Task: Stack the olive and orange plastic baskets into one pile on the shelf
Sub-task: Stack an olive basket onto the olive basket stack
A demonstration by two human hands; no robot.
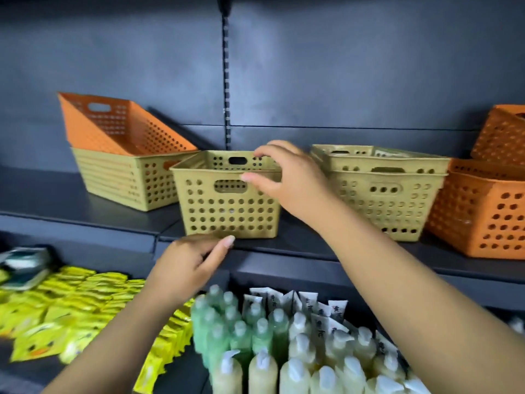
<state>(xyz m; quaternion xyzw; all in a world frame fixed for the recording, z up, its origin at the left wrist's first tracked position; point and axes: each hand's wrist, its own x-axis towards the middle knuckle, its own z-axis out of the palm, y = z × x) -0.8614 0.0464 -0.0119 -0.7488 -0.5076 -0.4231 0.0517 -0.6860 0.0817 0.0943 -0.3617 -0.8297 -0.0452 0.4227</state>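
A single olive basket (pixel 227 206) stands at the front edge of the dark shelf (pixel 85 220). My right hand (pixel 287 177) grips its right rim, thumb on the near wall and fingers over the top. My left hand (pixel 193 263) is just below the basket's bottom edge, fingers apart, holding nothing. To the left sits a stack of olive baskets (pixel 130 180) with an orange basket (pixel 119 126) tilted in its top. On the right stands a second olive stack (pixel 380 191), then orange baskets (pixel 483 211) with another orange basket (pixel 502 135) tipped on top.
The lower shelf holds yellow packets (pixel 71 305), green and cream bottles (pixel 255 342) and white tubes (pixel 312 305). A slotted upright (pixel 226 81) runs down the dark back panel behind the baskets.
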